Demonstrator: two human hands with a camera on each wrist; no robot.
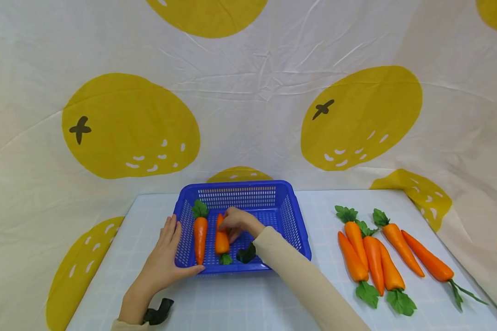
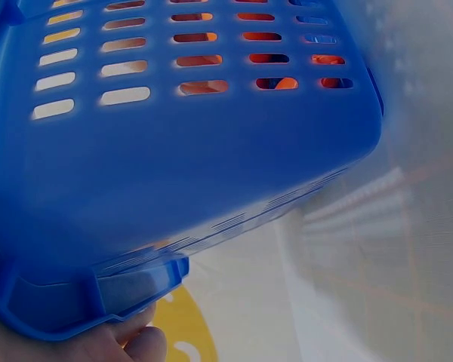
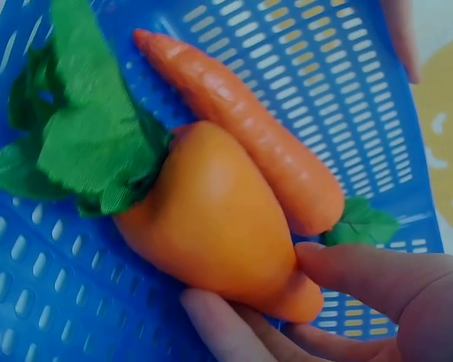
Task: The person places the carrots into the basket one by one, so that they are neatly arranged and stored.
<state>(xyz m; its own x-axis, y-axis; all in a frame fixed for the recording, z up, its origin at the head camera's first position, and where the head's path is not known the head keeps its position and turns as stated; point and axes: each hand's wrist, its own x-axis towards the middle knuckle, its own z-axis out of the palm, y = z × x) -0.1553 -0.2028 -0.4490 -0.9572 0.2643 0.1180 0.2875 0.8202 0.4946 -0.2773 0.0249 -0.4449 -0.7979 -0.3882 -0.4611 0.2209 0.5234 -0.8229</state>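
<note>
My right hand (image 1: pixel 239 222) is inside the blue plastic basket (image 1: pixel 248 185). Between thumb and fingers it pinches the narrow end of an orange carrot (image 3: pixel 211 215), whose green leaves (image 3: pixel 98 143) point toward the basket's front in the head view. Left of it, a second carrot (image 1: pixel 200 235) lies on the basket floor with its leaves toward the back. My left hand (image 1: pixel 162 257) rests against the basket's left side, fingers straight along the outside and thumb at the front rim. The left wrist view shows fingers (image 2: pixel 143 343) by the rim.
Several more carrots (image 1: pixel 354 257) lie in a loose group on the pale checked table (image 1: pixel 248 303), right of the basket. One carrot (image 1: pixel 428 257) at the far right has thin green stalks. Behind the table hangs a white cloth (image 1: pixel 248 124) printed with yellow fruit.
</note>
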